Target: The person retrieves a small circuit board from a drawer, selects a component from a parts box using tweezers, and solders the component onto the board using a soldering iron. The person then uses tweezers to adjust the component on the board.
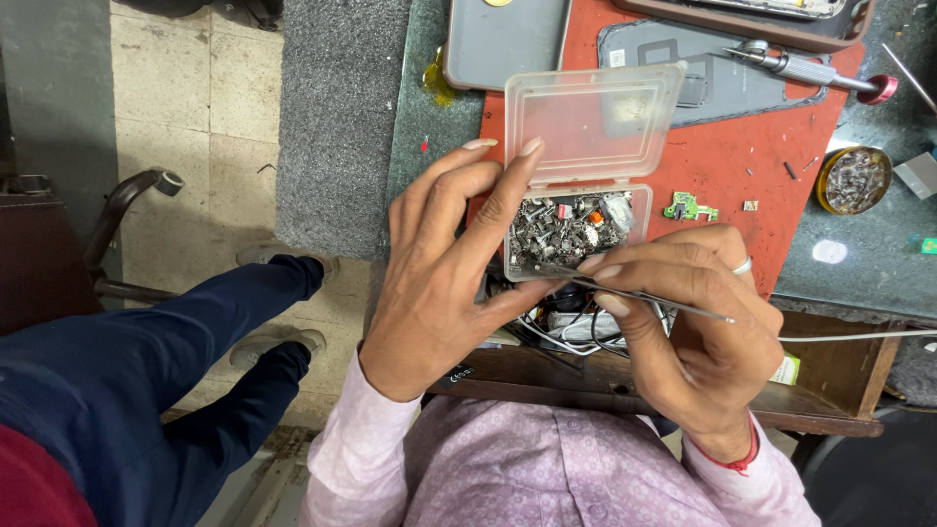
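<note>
My left hand (444,263) holds a small clear plastic box (576,229) by its left side, with the hinged lid (590,122) standing open. The box is full of tiny metal parts, with a red and an orange piece among them. My right hand (688,327) pinches thin metal tweezers (644,296) just below the box's near edge; the tips lie toward the box and the tail points right. A ring sits on one finger of the right hand.
A red mat (781,127) on the green bench carries phone back covers (503,39), a screwdriver (810,70), a small green circuit part (689,207) and a round tin of screws (854,181). An open drawer (839,376) with cables lies below. Another person's legs (146,361) are at left.
</note>
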